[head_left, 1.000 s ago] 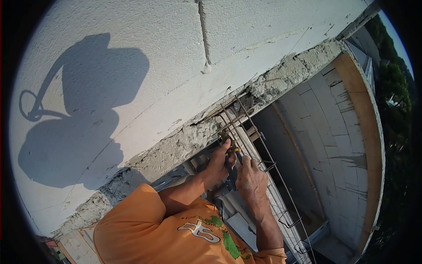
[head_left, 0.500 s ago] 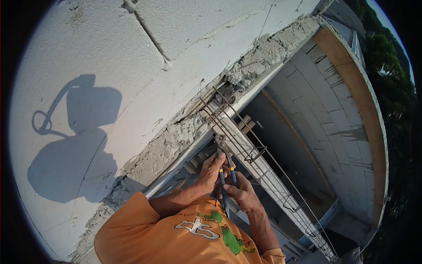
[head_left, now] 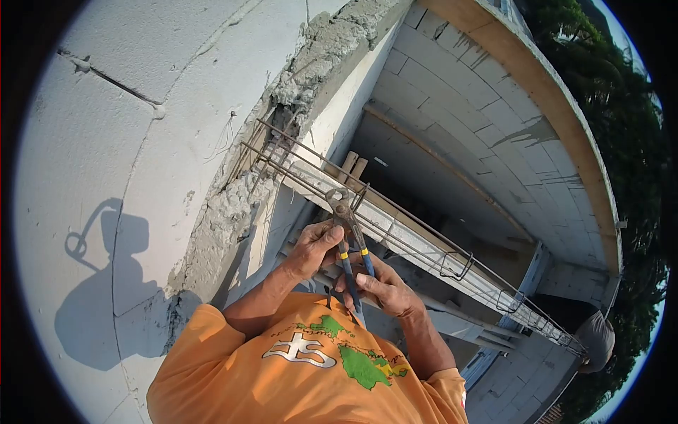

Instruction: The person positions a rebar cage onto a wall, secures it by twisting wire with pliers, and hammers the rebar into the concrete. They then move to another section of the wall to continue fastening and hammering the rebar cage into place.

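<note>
left hand's (head_left: 314, 250) grip was half curled, its thumb on the pliers (head_left: 342, 211) below their pivot, which stood head-up between both hands, contact with the bars (head_left: 424, 225) behind was unclear, right hand's (head_left: 387, 288) grip was closed round the blue handles

Before me a pale, narrow beam (head_left: 408, 239) slants from ten o'clock to four — long steel rods (head_left: 424, 225) with bent wire stirrups (head_left: 452, 276) run along it.
</note>
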### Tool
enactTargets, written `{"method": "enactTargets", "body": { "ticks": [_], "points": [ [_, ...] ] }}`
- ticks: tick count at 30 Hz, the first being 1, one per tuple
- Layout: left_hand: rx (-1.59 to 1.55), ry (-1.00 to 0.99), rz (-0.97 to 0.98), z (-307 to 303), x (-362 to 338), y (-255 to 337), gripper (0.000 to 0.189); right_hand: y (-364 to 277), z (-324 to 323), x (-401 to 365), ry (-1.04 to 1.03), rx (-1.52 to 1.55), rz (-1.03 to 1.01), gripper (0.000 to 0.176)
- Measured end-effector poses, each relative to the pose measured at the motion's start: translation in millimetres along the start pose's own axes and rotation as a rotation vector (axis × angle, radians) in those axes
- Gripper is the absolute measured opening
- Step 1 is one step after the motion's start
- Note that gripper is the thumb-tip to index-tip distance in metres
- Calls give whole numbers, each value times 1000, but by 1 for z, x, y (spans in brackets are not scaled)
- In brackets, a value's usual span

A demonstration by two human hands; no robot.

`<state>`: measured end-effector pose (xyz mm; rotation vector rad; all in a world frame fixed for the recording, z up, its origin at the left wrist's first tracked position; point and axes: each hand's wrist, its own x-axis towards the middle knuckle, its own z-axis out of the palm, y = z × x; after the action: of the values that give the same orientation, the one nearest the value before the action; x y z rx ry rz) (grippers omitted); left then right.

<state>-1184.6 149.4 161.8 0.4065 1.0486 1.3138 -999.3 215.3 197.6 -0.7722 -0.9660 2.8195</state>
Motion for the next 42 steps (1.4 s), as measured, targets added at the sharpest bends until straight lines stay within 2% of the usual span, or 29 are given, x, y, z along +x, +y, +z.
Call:
{"method": "enactTargets", "body": {
  "ticks": [1,4,5,6,8,9,11,12,14,15,16,18,20,24,25,29,34,36,37,38,40,41,42],
  "points": [
    [40,13,-63,-3,3,-2,42,-3,-2,-1,1,-2,-5,51],
    [117,-56,-68,-12,9,-10,45,-13,-8,-17,213,-539,-28,58],
    [157,-37,-11,-12,6,-11,50,-10,-15,-23,309,-707,-20,59],
    [159,-45,-17,-12,4,-11,50,-9,-19,-28,361,-755,-24,58],
    [191,96,-12,-18,-2,-9,54,-6,-20,-36,571,-1142,-224,59],
    [200,88,-36,-24,-3,-9,56,-4,-23,-39,574,-1141,-225,59],
    [204,133,-31,-27,-5,-9,54,0,-33,-42,842,-1558,-215,61],
    [208,181,-28,-29,-6,-8,53,2,-38,-41,839,-1555,-218,61],
    [219,207,-12,-31,-3,-10,52,3,-46,-37,1025,-1752,-318,62],
    [224,209,3,-31,-2,-10,52,4,-48,-33,1072,-1693,-256,63],
    [231,211,17,-31,-2,-9,53,8,-50,-30,1066,-1690,-259,63],
    [233,232,35,-27,-1,-6,53,17,-56,-20,1203,-1743,-237,64],
    [227,255,55,-26,0,-6,53,26,-65,-13,1252,-1814,-277,65],
    [47,228,108,-26,2,-6,53,36,-61,-9,1361,-1942,-344,68],
    [-15,217,133,-26,1,-4,53,36,-55,-10,1351,-1904,-223,69],
    [-147,182,216,-31,5,0,51,41,-46,-11,1327,-1940,-157,78],
    [-177,178,234,-35,12,14,51,32,-42,-14,1285,-1882,-177,81],
    [-152,100,282,-41,14,15,51,24,-36,-14,1313,-1860,-254,80],
    [-154,105,290,-42,14,16,51,19,-30,-14,1342,-1890,-311,71],
    [-157,54,311,-42,13,17,51,15,-22,-12,1333,-1896,-318,71],
    [-158,5,334,-39,12,16,52,7,1,-1,1129,-1653,-569,58],
    [-82,7,370,-34,12,15,52,1,18,8,963,-1498,-605,47],
    [-6,8,406,-31,11,15,53,-1,29,19,783,-1289,-539,44]
  ]
}}
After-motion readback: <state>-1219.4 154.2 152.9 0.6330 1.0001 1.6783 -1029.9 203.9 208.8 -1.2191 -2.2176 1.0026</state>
